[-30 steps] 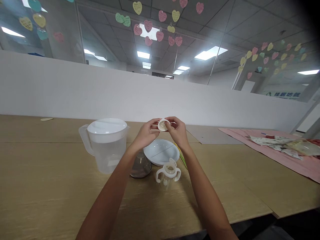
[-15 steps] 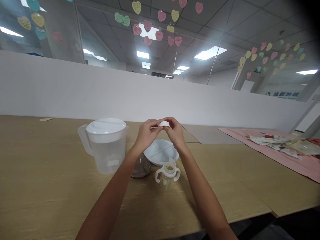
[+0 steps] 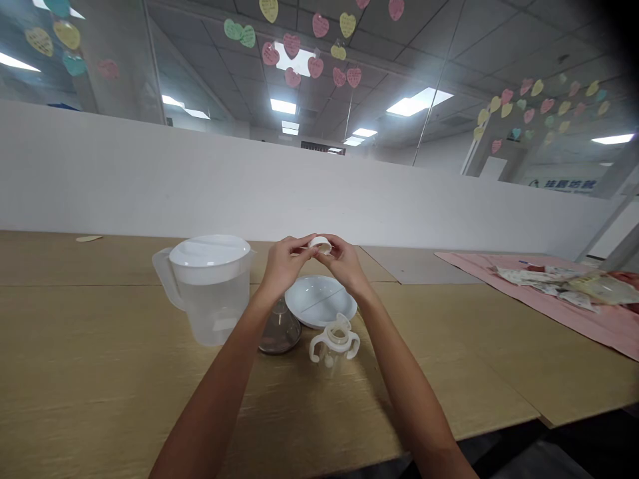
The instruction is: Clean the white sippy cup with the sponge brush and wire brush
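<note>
My left hand (image 3: 284, 261) and my right hand (image 3: 343, 261) meet above the table, both pinching a small round white cap-like piece (image 3: 320, 245) between their fingertips. Below them lies a white divided plate (image 3: 319, 301). A small cup with two white handles (image 3: 334, 344) stands in front of the plate. A dark smoky dome-shaped lid (image 3: 279, 330) rests under my left forearm. A clear plastic pitcher (image 3: 208, 286) with a white lid stands to the left of my hands.
A wooden table (image 3: 100, 372) runs along a white partition wall (image 3: 150, 179). At the right lies a pink cloth (image 3: 564, 306) with wrapped packets (image 3: 574, 285) on it. A grey sheet (image 3: 409, 265) lies behind the plate. The table's front edge is at lower right.
The small round piece was turned in my fingers: its open face showed a second ago, now it shows edge-on. Both hands dropped slightly and stayed together.
</note>
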Demonstrator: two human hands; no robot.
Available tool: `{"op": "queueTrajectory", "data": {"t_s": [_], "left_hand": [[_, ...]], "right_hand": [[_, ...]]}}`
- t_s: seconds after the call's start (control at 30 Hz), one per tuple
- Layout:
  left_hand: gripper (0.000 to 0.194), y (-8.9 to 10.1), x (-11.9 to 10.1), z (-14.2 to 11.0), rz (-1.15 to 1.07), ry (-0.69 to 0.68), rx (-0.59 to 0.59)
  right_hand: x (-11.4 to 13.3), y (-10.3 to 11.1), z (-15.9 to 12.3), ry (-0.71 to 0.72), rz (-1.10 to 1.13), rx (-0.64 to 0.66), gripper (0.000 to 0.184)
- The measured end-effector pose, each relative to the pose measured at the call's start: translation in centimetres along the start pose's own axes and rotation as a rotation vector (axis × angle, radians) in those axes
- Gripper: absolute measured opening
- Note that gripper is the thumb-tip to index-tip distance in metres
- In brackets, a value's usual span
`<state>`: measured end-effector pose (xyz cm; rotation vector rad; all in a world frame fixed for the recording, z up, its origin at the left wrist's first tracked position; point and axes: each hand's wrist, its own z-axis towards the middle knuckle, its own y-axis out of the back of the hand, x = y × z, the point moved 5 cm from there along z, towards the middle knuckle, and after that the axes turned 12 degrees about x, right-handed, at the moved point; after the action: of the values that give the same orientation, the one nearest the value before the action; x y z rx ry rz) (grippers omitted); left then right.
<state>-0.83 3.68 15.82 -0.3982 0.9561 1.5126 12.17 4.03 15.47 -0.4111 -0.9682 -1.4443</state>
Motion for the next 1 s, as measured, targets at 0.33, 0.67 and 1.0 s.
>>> {"op": "queueTrajectory", "data": {"t_s": [0.33, 0.67, 1.0], "left_hand": [[0.043, 0.6, 0.8, 0.1, -0.037, 0.055, -0.053], [0.037, 0.5, 0.3, 0.0, -0.015, 0.052, -0.05], [0.025, -0.1, -1.1, -0.2, 0.357, -0.103, -0.12]], "right_hand": [[-0.3, 1.5, -0.4, -0.169, 0.066, 0.052, 0.037], [0.9, 0.3, -0.9, -0.148, 0.039, 0.15, 0.037], [-0.2, 0.0, -0.1, -0.062, -0.07, 0.022, 0.043]]}}
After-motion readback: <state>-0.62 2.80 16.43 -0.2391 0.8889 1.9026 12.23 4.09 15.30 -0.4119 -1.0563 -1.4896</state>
